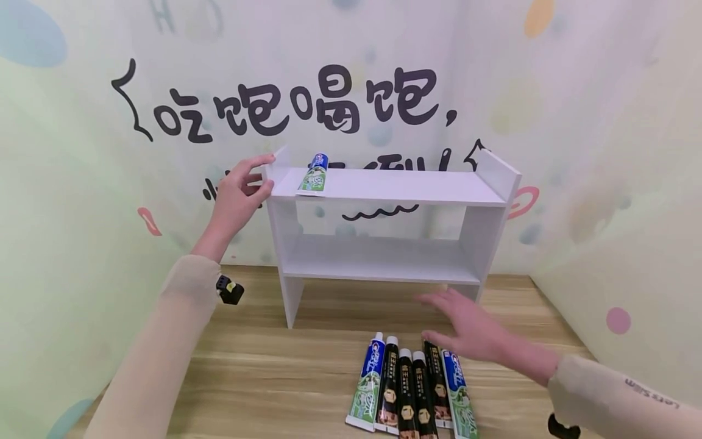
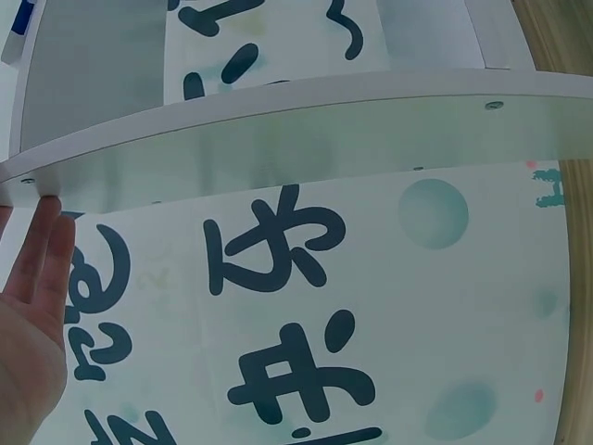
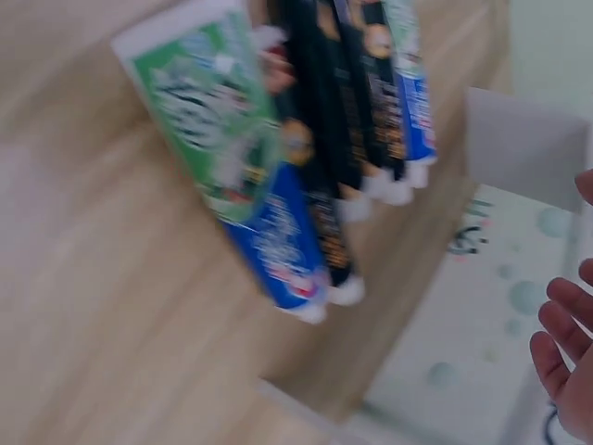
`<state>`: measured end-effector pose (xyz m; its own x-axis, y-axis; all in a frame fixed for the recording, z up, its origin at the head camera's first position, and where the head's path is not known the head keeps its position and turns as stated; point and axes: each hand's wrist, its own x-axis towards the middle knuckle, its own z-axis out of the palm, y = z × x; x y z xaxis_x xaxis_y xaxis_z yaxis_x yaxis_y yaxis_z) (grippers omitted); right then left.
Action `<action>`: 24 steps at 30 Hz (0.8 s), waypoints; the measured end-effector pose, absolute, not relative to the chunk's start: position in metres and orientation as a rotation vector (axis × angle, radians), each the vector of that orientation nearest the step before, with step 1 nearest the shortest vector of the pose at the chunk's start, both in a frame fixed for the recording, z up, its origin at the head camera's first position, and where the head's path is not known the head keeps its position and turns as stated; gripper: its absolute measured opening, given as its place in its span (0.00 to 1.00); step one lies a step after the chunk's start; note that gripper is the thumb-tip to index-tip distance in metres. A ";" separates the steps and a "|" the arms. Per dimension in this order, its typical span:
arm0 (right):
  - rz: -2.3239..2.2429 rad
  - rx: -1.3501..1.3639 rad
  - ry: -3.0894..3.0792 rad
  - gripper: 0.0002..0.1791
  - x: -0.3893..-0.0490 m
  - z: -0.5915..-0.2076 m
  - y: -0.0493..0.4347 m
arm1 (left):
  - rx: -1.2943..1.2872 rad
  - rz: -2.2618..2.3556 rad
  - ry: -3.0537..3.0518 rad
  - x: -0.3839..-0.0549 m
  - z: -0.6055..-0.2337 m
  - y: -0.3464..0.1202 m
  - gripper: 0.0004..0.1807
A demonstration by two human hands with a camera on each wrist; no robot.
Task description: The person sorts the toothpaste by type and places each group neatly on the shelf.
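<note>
In the head view, a white shelf unit (image 1: pixel 406 186) of smooth, square-edged boards on a streaky wood-grain surface (image 1: pixel 247 353), before a pale wall (image 1: pixel 307 36) with rounded black lettering (image 1: pixel 255 110). On the upper board, near its left end, a glossy upper tube (image 1: pixel 315 174), blue above green, flat crimped end to the front. In front of the unit, a close row: two blue-and-green tubes (image 1: pixel 367 381) outermost, four slim black tubes (image 1: pixel 406 390) between, white caps mostly toward the unit. At the left side panel's upper end, the left hand (image 1: pixel 241 192), thumb and index finger apart, both tips touching the panel. Over the far right end of the row, the right hand (image 1: pixel 466 326), slightly blurred, thumb well apart from the fingers, bare-palmed. In the left wrist view, straight fingers (image 2: pixel 57 246) against the panel's flat, faintly reflective outer face, dotted with small round fittings; thumb out of sight. In the right wrist view, tubes softened by blur, wedge-shaped toward the crimps; at the right edge, loosely bent fingers, clear of every tube.
</note>
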<state>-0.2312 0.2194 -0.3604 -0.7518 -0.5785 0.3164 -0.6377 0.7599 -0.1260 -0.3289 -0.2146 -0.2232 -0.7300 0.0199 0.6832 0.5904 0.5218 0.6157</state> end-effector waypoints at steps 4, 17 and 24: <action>0.410 0.896 -2.698 0.36 -0.225 -0.395 0.230 | -0.476 -1.185 -2.145 -0.327 -0.224 -0.216 0.24; 0.585 0.707 -2.768 0.39 -0.213 -0.451 0.257 | -0.473 -1.179 -2.149 -0.329 -0.222 -0.214 0.24; 0.699 0.586 -2.889 0.43 -0.209 -0.461 0.264 | -0.478 -1.189 -2.140 -0.332 -0.224 -0.213 0.24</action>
<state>-0.2088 0.2644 -0.4609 -0.9191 -0.3421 0.1955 -0.3937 0.8193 -0.4169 -0.3315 -0.2130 -0.2237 -0.7313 0.0081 0.6820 0.5833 0.5256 0.6193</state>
